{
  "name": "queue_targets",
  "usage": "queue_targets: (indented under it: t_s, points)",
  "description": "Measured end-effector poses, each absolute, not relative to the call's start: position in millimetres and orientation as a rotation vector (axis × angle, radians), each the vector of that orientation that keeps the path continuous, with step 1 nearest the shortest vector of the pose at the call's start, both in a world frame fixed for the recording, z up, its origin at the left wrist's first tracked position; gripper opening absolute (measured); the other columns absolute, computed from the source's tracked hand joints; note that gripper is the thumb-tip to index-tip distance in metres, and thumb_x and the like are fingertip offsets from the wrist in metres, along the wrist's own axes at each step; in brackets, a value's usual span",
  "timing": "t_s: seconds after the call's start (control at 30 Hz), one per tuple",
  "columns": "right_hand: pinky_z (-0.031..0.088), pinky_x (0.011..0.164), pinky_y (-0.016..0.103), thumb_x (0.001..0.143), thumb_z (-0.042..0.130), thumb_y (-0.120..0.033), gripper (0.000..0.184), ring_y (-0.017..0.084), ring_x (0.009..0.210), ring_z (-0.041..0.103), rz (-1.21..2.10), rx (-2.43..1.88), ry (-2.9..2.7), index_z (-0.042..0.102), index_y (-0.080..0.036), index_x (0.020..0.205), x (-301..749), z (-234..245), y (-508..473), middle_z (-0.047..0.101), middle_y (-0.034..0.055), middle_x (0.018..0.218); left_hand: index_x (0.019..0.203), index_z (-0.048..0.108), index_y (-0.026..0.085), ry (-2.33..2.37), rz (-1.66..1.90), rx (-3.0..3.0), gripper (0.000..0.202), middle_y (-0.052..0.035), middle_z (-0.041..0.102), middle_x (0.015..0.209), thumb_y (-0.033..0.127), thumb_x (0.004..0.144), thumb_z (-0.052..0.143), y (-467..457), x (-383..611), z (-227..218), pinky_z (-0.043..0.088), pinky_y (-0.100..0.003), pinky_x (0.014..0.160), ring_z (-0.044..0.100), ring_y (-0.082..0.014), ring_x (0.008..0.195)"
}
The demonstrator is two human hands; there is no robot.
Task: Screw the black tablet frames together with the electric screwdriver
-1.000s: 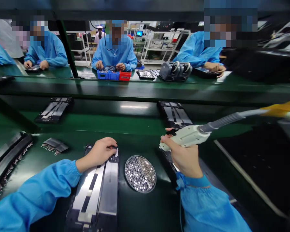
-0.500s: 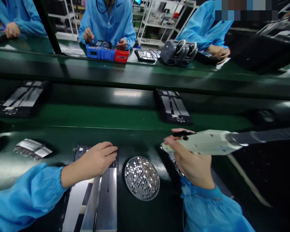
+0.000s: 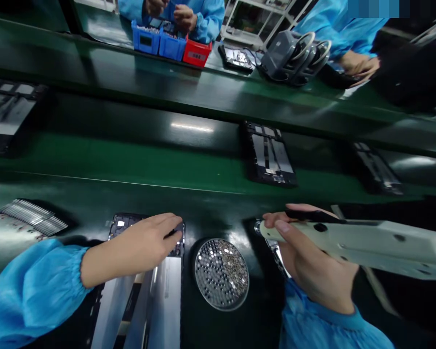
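Note:
My left hand (image 3: 145,245) lies over the top end of an opened tablet-like device (image 3: 172,300). Its fingers are bent together at the upper right corner, the tips turned down; whatever is between them is hidden. A pale electric screwdriver (image 3: 370,242) with a black lever is gripped in my right hand (image 3: 316,271), its nose pointing left. Between the two hands stands a round dish (image 3: 197,286) holding several small silvery screws (image 3: 221,271). Under my right hand shows part of a shiny metal piece (image 3: 278,257), its kind unclear.
Along the green belt (image 3: 138,155) lie more opened devices (image 3: 272,155), (image 3: 7,114), (image 3: 378,169). A fanned stack of slim metallic parts (image 3: 34,215) is at left. Across the bench, co-workers in blue sleeves sit behind blue bins (image 3: 145,39) and a red bin (image 3: 196,52).
The view has tilted down and turned. My left hand stays at the device's top end, its fingers now more bent. My right hand and the screwdriver have shifted right and look nearer.

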State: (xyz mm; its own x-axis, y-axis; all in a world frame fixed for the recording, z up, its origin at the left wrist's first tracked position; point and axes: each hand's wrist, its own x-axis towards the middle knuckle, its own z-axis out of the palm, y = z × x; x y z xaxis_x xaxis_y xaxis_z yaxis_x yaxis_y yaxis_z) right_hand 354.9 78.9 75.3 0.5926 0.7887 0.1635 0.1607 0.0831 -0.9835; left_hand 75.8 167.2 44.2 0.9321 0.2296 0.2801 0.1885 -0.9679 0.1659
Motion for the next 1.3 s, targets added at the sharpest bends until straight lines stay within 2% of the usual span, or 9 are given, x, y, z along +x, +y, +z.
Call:
queue_targets:
  t_s: [0.1,0.27,0.37,0.43,0.53,0.6,0.73,0.97,1.3]
  points:
    - [0.055,0.083,0.041,0.068,0.086,-0.025,0.032,0.019,0.076,0.068,0.566,-1.432,-0.865,0.070,-0.025,0.096,354,77,79,0.066,-0.0025,0.071,0.120,0.069,0.002,0.296,0.332,2.964,0.031,-0.0249,0.062,0.136,0.012,0.095,0.054,163,75,48,0.054,-0.048,0.106,0.060,-0.0357,0.129]
    - [0.054,0.081,0.037,0.068,0.083,-0.020,0.029,0.017,0.073,0.068,0.519,-1.428,-0.830,0.070,-0.022,0.094,351,81,81,0.068,-0.0024,0.069,0.114,0.075,0.011,0.400,0.255,2.879,0.033,-0.0154,0.061,0.141,0.024,0.102,0.047,160,76,48,0.041,-0.057,0.116,0.051,-0.0386,0.137]
    - [0.054,0.077,0.034,0.066,0.082,-0.019,0.030,0.017,0.073,0.068,0.523,-1.448,-0.772,0.069,-0.021,0.094,351,83,82,0.068,-0.0016,0.068,0.120,0.073,0.015,0.414,0.204,2.840,0.034,-0.0106,0.061,0.142,0.027,0.102,0.046,164,74,46,0.037,-0.063,0.115,0.051,-0.0422,0.136]
    - [0.054,0.074,0.034,0.066,0.081,-0.020,0.031,0.017,0.071,0.068,0.535,-1.455,-0.756,0.068,-0.021,0.094,351,84,82,0.069,-0.0013,0.068,0.128,0.069,0.018,0.430,0.158,2.858,0.036,-0.0080,0.058,0.145,0.031,0.102,0.047,168,70,43,0.042,-0.063,0.110,0.054,-0.0434,0.132]
    - [0.056,0.078,0.039,0.068,0.080,-0.022,0.030,0.017,0.068,0.066,0.519,-1.409,-0.789,0.067,-0.021,0.096,344,86,79,0.067,-0.0024,0.067,0.141,0.059,0.022,0.515,0.141,2.926,0.049,-0.0143,0.052,0.151,0.045,0.099,0.054,167,62,40,0.050,-0.058,0.099,0.061,-0.0436,0.124]
    - [0.056,0.081,0.043,0.073,0.077,-0.021,0.028,0.016,0.066,0.064,0.527,-1.329,-0.861,0.066,-0.023,0.098,333,88,75,0.065,-0.0042,0.065,0.145,0.055,0.022,0.607,0.176,2.960,0.059,-0.0212,0.055,0.146,0.053,0.095,0.057,160,59,39,0.051,-0.056,0.094,0.062,-0.0435,0.120]
    - [0.057,0.074,0.040,0.081,0.069,-0.015,0.024,0.013,0.063,0.061,0.639,-1.150,-1.046,0.066,-0.026,0.102,302,90,67,0.062,-0.0049,0.066,0.141,0.059,0.017,0.762,0.256,3.026,0.055,-0.0269,0.063,0.131,0.048,0.095,0.058,131,62,36,0.052,-0.057,0.087,0.065,-0.0448,0.110]
    - [0.055,0.064,0.034,0.088,0.063,-0.012,0.030,0.014,0.067,0.062,0.835,-1.119,-1.183,0.065,-0.029,0.111,277,73,61,0.061,-0.0030,0.073,0.134,0.065,0.015,0.776,0.411,3.006,0.052,-0.0256,0.068,0.121,0.048,0.096,0.052,94,71,29,0.052,-0.057,0.083,0.067,-0.0436,0.101]
    - [0.056,0.073,0.039,0.086,0.063,-0.010,0.029,0.015,0.067,0.061,0.842,-1.171,-1.170,0.067,-0.029,0.109,273,70,65,0.062,-0.0040,0.069,0.133,0.064,0.009,0.737,0.458,2.901,0.055,-0.0283,0.067,0.120,0.047,0.094,0.058,98,72,27,0.050,-0.061,0.084,0.067,-0.0476,0.103]
